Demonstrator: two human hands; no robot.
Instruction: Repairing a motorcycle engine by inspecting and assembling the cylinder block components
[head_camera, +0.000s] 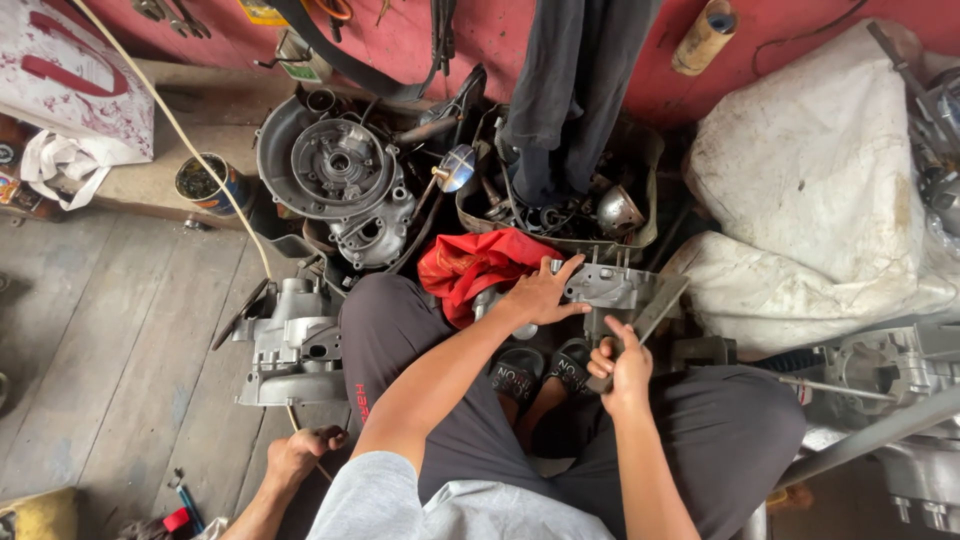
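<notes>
- Left hand (542, 292) lies flat, fingers spread, on the grey casing (612, 288), pressing it down between the knees.
- Right hand (622, 365) is closed round the lower end of a flat file (652, 315).
- File's long axis runs diagonally: handle end low by the sandals (545, 370), tip up and to the right, touching the casing's right edge.
- Casing sits just in front of the feet, its long side across the view, beside a red cloth (470, 265).
- Another engine case (295, 340) rests on the wooden floor (110, 330) by the left knee.
- Round engine cover (335, 165) leans against the red wall (640, 70) among loose parts.
- White sack (810, 170) lies at the right.
- Another person's hand (300, 452) shows at the bottom, near a thin cord.
</notes>
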